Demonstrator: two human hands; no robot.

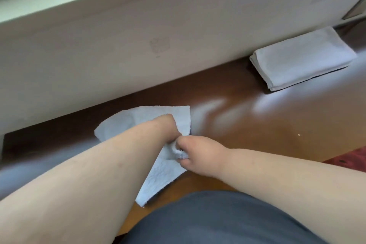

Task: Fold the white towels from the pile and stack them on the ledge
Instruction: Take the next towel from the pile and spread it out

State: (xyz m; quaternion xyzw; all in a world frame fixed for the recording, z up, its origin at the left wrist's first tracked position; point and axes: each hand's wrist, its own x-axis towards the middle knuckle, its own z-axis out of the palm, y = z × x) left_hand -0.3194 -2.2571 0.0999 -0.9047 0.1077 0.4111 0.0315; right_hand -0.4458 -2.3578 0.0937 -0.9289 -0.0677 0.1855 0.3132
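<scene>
A dark grey garment (217, 222) on the person's lap or belly fills the bottom of the view, and both bare forearms reach out over it, converging over a small white towel (162, 170). The right hand (200, 156) is curled, knuckles up, with a bunched edge of the towel pinched in its fingers. The left hand (166, 125) is bent down at the wrist just beside it, touching or nearly so; its fingers are hidden behind the wrist, so I cannot tell whether it grips the cloth or only presses on it.

The towel lies partly spread on the glossy brown wooden ledge (257, 125), one frayed corner toward the person and the far edge near the pale wall (118, 49). It looks mid-fold, not yet squared.

Well apart, to the right along the wall, a folded towel stack (301, 57) sits done, seemingly two layers. The pile is out of view, so what remains cannot be judged.
</scene>
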